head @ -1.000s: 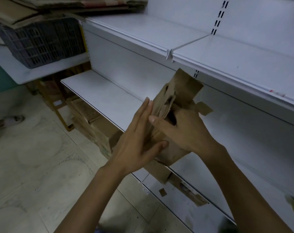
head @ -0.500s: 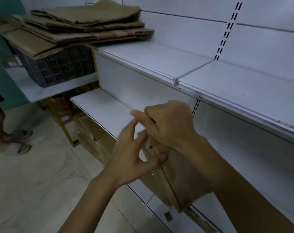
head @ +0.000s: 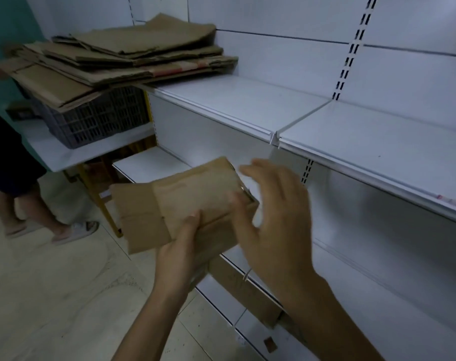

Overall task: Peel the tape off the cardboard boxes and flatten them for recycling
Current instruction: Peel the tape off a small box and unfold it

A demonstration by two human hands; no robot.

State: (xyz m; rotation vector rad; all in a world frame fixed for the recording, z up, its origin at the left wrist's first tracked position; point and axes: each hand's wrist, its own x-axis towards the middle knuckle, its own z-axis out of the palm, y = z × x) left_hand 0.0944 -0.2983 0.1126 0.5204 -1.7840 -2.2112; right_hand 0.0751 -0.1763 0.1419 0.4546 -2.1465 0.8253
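White metal shelving [head: 365, 142] fills the view from 12 o'clock round to 4 o'clock, its boards running away toward the upper left. At 10 o'clock a stack of flattened cardboard [head: 133, 56] lies on a dark slatted crate [head: 101, 121], which stands on a lower white ledge. Pale tiled floor [head: 52, 295] spreads across 7 to 8 o'clock, and at 9 o'clock another person's legs [head: 39, 212] stand on it in light sandals.

Dead centre, the cardboard box [head: 190, 196] is pressed nearly flat and held in the air in front of the shelves, its long side tilted up toward 2 o'clock and its end flaps reaching out toward 9 o'clock. The left hand [head: 180, 248] grips it from 6 o'clock, with the thumb [head: 193, 222] laid on the top face; the other fingers are hidden beneath the box. The right hand [head: 276, 225] is at the box's 3 o'clock end, motion-blurred, fingers spread and straight and holding nothing; its thumb is at the box's edge, but contact cannot be told.

Below the hands, at 5 o'clock, a strip of brown cardboard [head: 242, 290] lies along the lowest shelf edge, with a small scrap [head: 269, 343] near it.
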